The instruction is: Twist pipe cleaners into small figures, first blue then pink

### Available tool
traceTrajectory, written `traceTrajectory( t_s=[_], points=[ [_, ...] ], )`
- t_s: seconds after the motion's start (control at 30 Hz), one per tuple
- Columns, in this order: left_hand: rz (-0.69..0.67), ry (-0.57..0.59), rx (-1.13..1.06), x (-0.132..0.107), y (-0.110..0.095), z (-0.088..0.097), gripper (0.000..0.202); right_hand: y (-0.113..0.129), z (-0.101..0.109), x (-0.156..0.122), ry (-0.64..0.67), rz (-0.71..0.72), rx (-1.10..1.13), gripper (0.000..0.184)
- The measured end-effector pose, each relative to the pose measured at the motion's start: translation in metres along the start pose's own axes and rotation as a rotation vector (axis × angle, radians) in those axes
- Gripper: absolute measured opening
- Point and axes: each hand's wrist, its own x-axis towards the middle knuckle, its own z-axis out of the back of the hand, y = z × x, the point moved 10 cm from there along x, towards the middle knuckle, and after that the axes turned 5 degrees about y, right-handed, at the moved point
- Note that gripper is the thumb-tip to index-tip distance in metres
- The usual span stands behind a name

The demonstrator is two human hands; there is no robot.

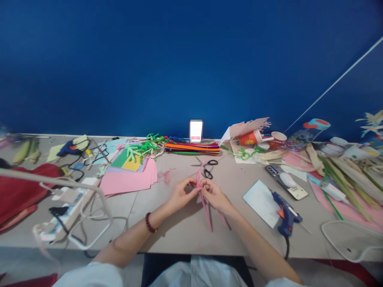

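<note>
Pink pipe cleaners (207, 213) are pinched between my two hands above the middle of the table. My left hand (183, 193) grips them from the left with thumb and fingers together. From the right, my right hand (213, 194) pinches them at the same spot, the fingertips of both hands nearly touching. One end sticks up past the fingers and others hang toward me. Just beyond my hands lie black-handled scissors (207, 172), partly behind the pink strand. A bundle of colourful pipe cleaners (193, 148) rests farther back by the wall.
Pink paper sheets (128, 179) and green pipe cleaner pieces (139, 150) lie left. A power strip (70, 209) with loose cables is nearer. To the right are a blue glue gun (285, 215), a light blue card (262, 202), a phone (285, 182) and corn husks (344, 179).
</note>
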Motion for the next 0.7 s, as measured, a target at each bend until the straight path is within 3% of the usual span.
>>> traceTrajectory(
  t_s=[0.1,0.2,0.33,0.43,0.53,0.7],
  points=[
    [0.188,0.013,-0.365,-0.001,0.023,-0.013,0.028,0.007,0.001,-0.004,-0.052,0.025,-0.086,0.015],
    [0.273,-0.020,-0.597,-0.004,0.032,-0.019,0.034,0.013,-0.001,-0.007,-0.068,0.030,-0.124,0.012],
    [0.325,-0.086,-0.684,-0.007,0.036,-0.017,0.032,0.018,0.000,-0.006,-0.071,0.071,-0.003,0.017],
    [0.345,-0.107,-0.694,-0.008,0.038,-0.015,0.032,0.010,-0.005,-0.005,-0.021,-0.010,0.210,0.029],
    [0.333,-0.060,-0.701,-0.007,0.034,-0.019,0.034,0.004,-0.007,-0.006,-0.019,-0.073,0.299,0.036],
    [0.366,0.049,-0.726,-0.006,0.031,-0.029,0.036,0.005,-0.003,-0.004,-0.046,-0.034,0.205,0.039]
  ],
)
